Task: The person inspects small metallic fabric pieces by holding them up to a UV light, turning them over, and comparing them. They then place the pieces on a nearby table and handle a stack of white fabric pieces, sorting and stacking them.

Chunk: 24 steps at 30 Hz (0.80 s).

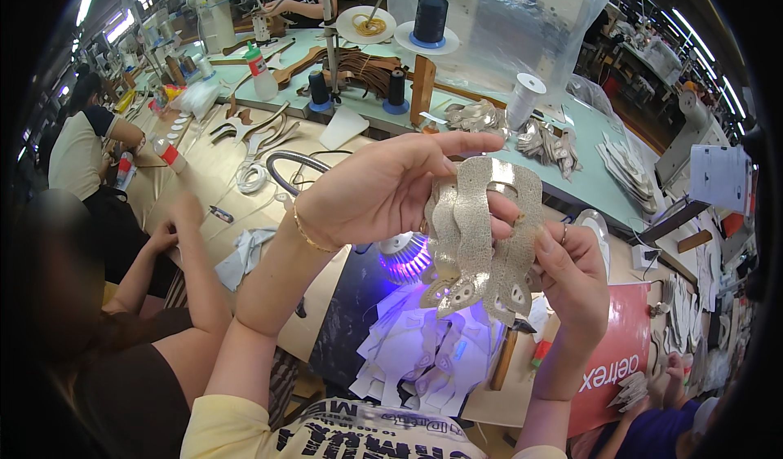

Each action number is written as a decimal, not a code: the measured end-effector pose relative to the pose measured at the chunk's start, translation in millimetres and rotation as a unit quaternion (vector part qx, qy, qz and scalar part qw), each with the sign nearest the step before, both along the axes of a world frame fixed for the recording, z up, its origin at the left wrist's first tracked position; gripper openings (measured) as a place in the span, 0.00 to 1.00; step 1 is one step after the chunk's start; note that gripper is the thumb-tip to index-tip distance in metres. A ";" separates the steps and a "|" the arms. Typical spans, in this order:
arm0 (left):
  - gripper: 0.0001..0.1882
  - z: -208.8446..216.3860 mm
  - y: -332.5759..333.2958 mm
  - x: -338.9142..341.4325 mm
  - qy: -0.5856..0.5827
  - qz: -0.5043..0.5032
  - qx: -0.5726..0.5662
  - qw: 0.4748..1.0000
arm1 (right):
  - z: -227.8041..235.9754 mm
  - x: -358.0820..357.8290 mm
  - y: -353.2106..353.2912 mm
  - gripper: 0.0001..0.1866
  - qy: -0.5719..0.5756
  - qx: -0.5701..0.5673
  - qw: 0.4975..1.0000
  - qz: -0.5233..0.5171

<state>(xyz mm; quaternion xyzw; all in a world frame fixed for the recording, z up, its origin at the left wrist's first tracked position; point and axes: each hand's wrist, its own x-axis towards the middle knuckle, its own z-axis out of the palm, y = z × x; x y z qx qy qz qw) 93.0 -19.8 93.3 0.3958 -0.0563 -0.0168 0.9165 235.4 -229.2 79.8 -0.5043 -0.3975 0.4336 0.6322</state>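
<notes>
Several pale gold, textured leather shoe upper pieces (475, 239) are held up in front of me, overlapping, with wavy edges and cut-out holes at their lower ends. My left hand (379, 181) is closed on them from the left, its thumb at the top edge and fingertips showing through a gap. On the right side, my right hand (573, 275) pinches their edge between thumb and fingers. Below the pieces a round lamp (404, 257) gives off purple-blue light. Its glow falls on a pile of flat pale cut pieces (432, 349).
A red box (624, 337) stands at my right. Beyond lie more gold pieces (550, 145), thread cones (430, 22) and a bottle with a green cap (261, 74). A co-worker's arms (183, 255) are close at left; another person's hands (665, 381) are at lower right.
</notes>
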 end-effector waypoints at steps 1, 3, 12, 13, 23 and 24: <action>0.29 -0.2 -0.1 0.1 -0.001 -0.001 -0.006 1.000 | -0.6 0.6 0.2 0.15 -0.001 0.001 1.000 -0.001; 0.27 -0.6 -0.3 0.2 -0.001 -0.002 -0.015 1.000 | -0.6 0.5 1.3 0.15 -0.011 0.008 1.000 0.006; 0.31 -1.9 0.8 1.0 0.000 -0.002 -0.006 1.000 | 6.6 -14.1 7.1 0.22 -0.006 0.018 0.999 -0.051; 0.31 -1.9 0.8 1.0 -0.001 -0.002 -0.004 1.000 | 7.2 -13.7 7.3 0.22 -0.012 0.018 0.999 -0.043; 0.30 -1.5 0.2 1.3 0.004 0.006 0.003 1.000 | 9.4 -21.1 7.3 0.24 0.012 0.024 0.996 -0.090; 0.30 -1.7 0.4 1.8 0.004 0.004 -0.002 1.000 | 9.2 -20.8 7.6 0.24 0.009 0.027 0.996 -0.084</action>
